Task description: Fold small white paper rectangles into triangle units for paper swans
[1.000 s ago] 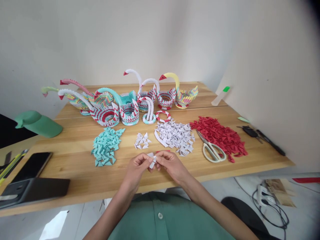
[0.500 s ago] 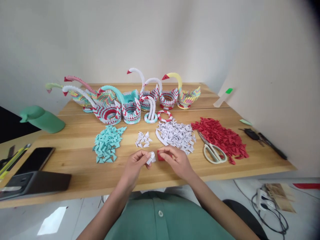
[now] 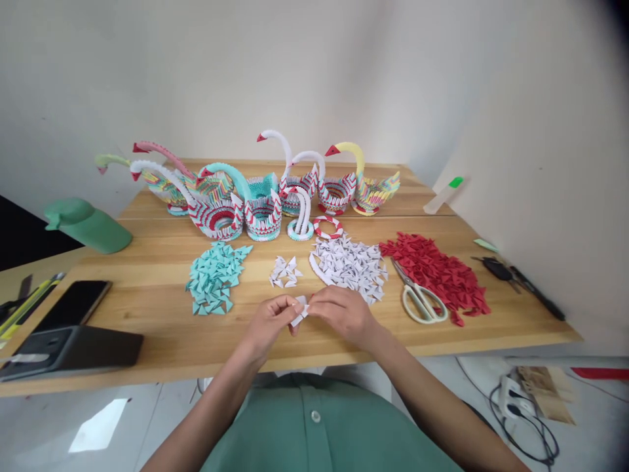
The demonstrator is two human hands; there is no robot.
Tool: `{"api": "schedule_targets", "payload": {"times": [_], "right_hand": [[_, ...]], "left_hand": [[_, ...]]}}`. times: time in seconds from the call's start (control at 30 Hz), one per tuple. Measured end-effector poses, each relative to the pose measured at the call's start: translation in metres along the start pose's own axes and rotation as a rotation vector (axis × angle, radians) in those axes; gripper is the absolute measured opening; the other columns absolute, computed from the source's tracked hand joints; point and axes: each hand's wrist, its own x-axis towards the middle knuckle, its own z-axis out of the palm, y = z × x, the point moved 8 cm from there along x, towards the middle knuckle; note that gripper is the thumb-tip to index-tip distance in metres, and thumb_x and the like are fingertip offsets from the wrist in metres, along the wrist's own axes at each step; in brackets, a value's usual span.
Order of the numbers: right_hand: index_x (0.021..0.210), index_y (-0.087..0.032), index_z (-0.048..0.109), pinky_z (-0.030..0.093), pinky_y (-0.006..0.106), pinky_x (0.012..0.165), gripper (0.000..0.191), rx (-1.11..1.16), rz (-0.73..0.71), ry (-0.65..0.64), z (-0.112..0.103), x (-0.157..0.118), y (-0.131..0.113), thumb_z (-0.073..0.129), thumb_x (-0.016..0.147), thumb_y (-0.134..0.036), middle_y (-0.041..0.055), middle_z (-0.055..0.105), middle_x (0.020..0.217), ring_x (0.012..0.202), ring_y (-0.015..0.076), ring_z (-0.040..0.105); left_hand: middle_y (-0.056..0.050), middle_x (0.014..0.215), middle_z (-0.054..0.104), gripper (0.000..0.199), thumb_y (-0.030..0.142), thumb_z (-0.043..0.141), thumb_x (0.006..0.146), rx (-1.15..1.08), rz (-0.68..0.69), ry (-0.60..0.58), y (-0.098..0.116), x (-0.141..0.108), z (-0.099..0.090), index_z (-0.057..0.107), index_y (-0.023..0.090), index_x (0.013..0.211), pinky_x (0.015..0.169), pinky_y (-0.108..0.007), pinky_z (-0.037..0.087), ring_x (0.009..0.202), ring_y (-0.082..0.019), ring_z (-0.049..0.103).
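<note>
Near the table's front edge, my left hand (image 3: 273, 321) pinches small folded white paper pieces (image 3: 299, 313). My right hand (image 3: 344, 316) is closed at their right side, its fingertips touching them; what else it may hold is hidden. Just beyond my hands lies a small group of white paper pieces (image 3: 285, 272). A larger white pile (image 3: 351, 265) with a curved white strip (image 3: 319, 270) at its left edge is behind my right hand. Turquoise pieces (image 3: 213, 278) lie to the left, red pieces (image 3: 437, 272) to the right.
Several paper swans (image 3: 221, 216) stand at the back, with a red and white ring (image 3: 328, 227) in front. White-handled scissors (image 3: 423, 303) lie by the red pile. A green bottle (image 3: 91, 225), phone (image 3: 73, 305) and dark box (image 3: 98, 354) are at the left; keys (image 3: 496, 267) at the right.
My right hand has moved left, up against the white pieces in my left hand. The red piece seen at its fingertips before is now hidden. The camera view has shifted slightly.
</note>
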Motion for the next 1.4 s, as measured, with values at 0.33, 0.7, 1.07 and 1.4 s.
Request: {"api": "schedule_targets", "payload": {"times": [0.33, 0.7, 1.07, 1.4], "right_hand": [[0.092, -0.021, 0.068, 0.048, 0.028, 0.070, 0.017, -0.124, -0.011, -0.127, 0.011, 0.000, 0.007, 0.052, 0.094, -0.016, 0.0051, 0.070, 0.091, 0.084, 0.0172, 0.058], [0.087, -0.019, 0.063, 0.049, 0.029, 0.072, 0.011, 0.162, 0.297, -0.071, 0.012, 0.004, 0.021, 0.054, 0.093, -0.018, 0.0052, 0.069, 0.084, 0.079, 0.0171, 0.062], [0.095, -0.019, 0.064, 0.046, 0.023, 0.066, 0.010, 0.522, 0.700, -0.076, 0.027, -0.009, 0.031, 0.061, 0.085, -0.017, 0.0006, 0.066, 0.080, 0.073, 0.0135, 0.060], [0.105, -0.019, 0.067, 0.040, 0.023, 0.061, 0.021, 0.591, 0.758, 0.001, 0.028, -0.019, 0.038, 0.059, 0.086, -0.024, -0.0021, 0.054, 0.072, 0.066, 0.0118, 0.049]], "left_hand": [[0.002, 0.058, 0.059, 0.024, 0.039, 0.063, 0.077, 0.248, 0.094, 0.027, 0.006, 0.002, -0.006, 0.058, 0.017, 0.068, 0.059, -0.023, 0.040, 0.056, -0.012, 0.053], [-0.003, 0.082, 0.071, 0.020, 0.028, 0.050, 0.090, 0.643, 0.349, 0.032, 0.027, -0.015, -0.002, 0.066, 0.018, 0.093, 0.070, -0.025, 0.045, 0.073, -0.016, 0.063], [0.000, 0.063, 0.061, 0.022, 0.034, 0.057, 0.083, 0.403, 0.218, 0.052, 0.010, -0.006, -0.007, 0.063, 0.016, 0.072, 0.062, -0.024, 0.043, 0.062, -0.014, 0.054], [0.001, 0.059, 0.057, 0.026, 0.040, 0.057, 0.081, 0.293, 0.109, 0.033, -0.005, -0.004, -0.012, 0.060, 0.016, 0.071, 0.057, -0.023, 0.040, 0.057, -0.012, 0.050]]}}
